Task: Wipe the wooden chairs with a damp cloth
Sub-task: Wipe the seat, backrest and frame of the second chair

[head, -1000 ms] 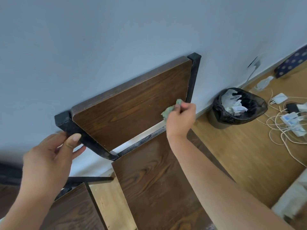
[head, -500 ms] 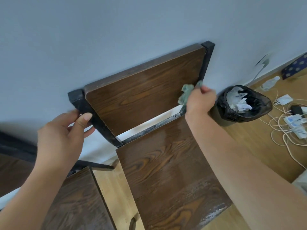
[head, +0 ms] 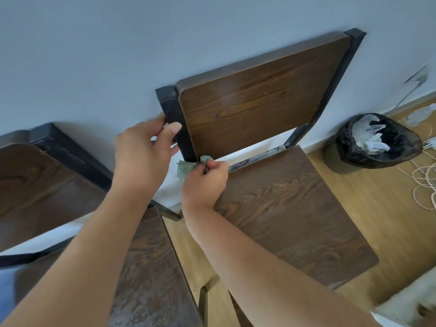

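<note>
A dark wooden chair with a black metal frame stands against the grey wall; its backrest [head: 259, 95] faces me and its seat [head: 295, 208] lies below. My right hand [head: 204, 182] is shut on a crumpled green cloth [head: 185, 168], pressed at the backrest's lower left corner beside the frame post. My left hand [head: 144, 154] grips that black left post [head: 174, 119], thumb on its front face. A second wooden chair [head: 42, 190] of the same kind stands to the left, partly hidden by my left arm.
A bin with a black liner [head: 377, 142] full of white paper sits on the wooden floor right of the chair. White cables [head: 424, 182] lie tangled at the right edge. Something pale and blurred [head: 410, 303] fills the bottom right corner.
My right hand has carried the cloth from the backrest's right edge across to its lower left corner. My left hand has closed on the left frame post. The view has shifted left.
</note>
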{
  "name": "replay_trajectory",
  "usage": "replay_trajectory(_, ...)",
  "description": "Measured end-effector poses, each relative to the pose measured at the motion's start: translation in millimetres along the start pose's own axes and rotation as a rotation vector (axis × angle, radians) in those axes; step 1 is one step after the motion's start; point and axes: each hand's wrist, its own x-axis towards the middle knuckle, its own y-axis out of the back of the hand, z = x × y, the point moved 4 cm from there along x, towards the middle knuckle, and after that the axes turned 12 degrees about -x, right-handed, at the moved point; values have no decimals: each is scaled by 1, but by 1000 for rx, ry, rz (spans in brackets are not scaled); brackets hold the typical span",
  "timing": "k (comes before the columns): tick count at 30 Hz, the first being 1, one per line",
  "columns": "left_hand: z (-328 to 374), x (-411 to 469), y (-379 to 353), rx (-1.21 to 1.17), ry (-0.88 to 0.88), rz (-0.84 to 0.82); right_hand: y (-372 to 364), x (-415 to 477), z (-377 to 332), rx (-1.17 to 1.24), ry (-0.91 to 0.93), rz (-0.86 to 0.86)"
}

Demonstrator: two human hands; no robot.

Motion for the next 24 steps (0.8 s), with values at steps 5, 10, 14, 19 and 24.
replay_trajectory(5,5,2,6,174,-56,-43,14,-15,-62,-80,623,110)
replay_trajectory(10,-6,-10,7,-32,52,-53,10,-14,-27,-303,657,-36)
replay_trajectory(14,-7,-22,15,-200,78,72,18,-23,-65,-257,855,55)
replay_trajectory(19,-11,-19,39,-200,138,255,8,-44,-127,-272,1341,295)
replay_trajectory(24,-26,-26,51,-146,315,271,4,-17,-52,-882,1439,52)
